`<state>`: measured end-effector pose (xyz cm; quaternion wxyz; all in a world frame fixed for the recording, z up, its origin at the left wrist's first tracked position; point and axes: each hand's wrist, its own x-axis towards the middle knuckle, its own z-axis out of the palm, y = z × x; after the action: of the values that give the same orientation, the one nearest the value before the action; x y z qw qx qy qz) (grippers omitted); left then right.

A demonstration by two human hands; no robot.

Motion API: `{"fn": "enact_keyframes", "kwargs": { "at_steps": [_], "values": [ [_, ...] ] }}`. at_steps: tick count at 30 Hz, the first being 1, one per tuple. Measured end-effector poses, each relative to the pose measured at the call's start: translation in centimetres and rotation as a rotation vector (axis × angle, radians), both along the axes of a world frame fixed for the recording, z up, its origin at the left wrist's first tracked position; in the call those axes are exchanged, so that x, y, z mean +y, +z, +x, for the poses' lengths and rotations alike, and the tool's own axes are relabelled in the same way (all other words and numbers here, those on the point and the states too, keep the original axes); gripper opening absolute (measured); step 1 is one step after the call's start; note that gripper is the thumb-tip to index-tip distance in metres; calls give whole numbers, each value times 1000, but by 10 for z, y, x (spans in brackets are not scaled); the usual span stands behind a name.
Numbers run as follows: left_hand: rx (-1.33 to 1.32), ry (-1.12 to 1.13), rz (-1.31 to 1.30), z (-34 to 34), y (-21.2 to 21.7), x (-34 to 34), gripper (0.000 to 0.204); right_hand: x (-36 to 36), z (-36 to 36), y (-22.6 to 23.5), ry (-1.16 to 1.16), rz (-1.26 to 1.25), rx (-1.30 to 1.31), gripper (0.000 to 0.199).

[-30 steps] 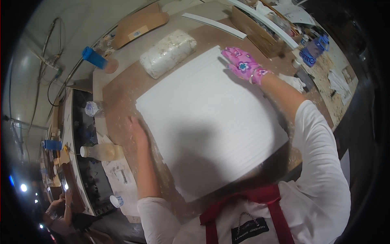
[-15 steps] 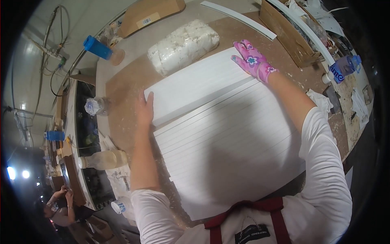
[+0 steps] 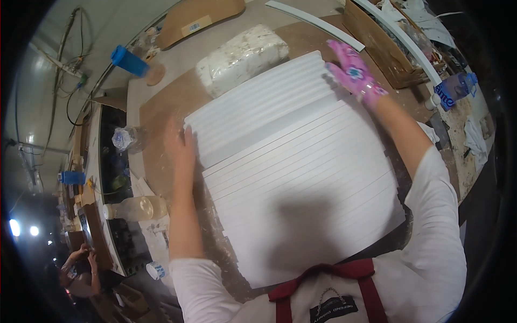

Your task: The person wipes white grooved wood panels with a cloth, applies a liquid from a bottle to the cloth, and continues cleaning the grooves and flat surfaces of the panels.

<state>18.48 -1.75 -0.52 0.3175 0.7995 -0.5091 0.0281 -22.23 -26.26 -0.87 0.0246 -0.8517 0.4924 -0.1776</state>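
The stack of white foam strips (image 3: 291,161) lies flat across the middle of the brown surface (image 3: 161,107), cut into many long narrow pieces that sit side by side; the far group has slid out of line with the near group, leaving a stepped edge on my left. My left hand (image 3: 182,148), bare, presses its flat, spread fingers against that left edge, and my right hand (image 3: 353,72), in a pink patterned glove, rests with open fingers on the far right corner; neither grips anything. I judge the risk to be uneven pushing: if one hand shoves harder, the loose strips could fan apart or buckle upward, and thin foam could snap. A plastic-wrapped white bundle (image 3: 239,56) lies just beyond the stack, close enough to block strips pushed that way. A clear bottle (image 3: 134,207) lies well to the left.
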Motion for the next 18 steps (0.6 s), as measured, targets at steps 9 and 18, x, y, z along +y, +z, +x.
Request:
{"fn": "enact_keyframes", "kwargs": {
  "at_steps": [9,18],
  "values": [
    [-193,-211,111,-82,-2,90,29,77,-32,11,-55,418,-246,43],
    [-145,-233,70,-75,-26,100,35,89,-35,-1,-33,372,-233,52]
  ]
}}
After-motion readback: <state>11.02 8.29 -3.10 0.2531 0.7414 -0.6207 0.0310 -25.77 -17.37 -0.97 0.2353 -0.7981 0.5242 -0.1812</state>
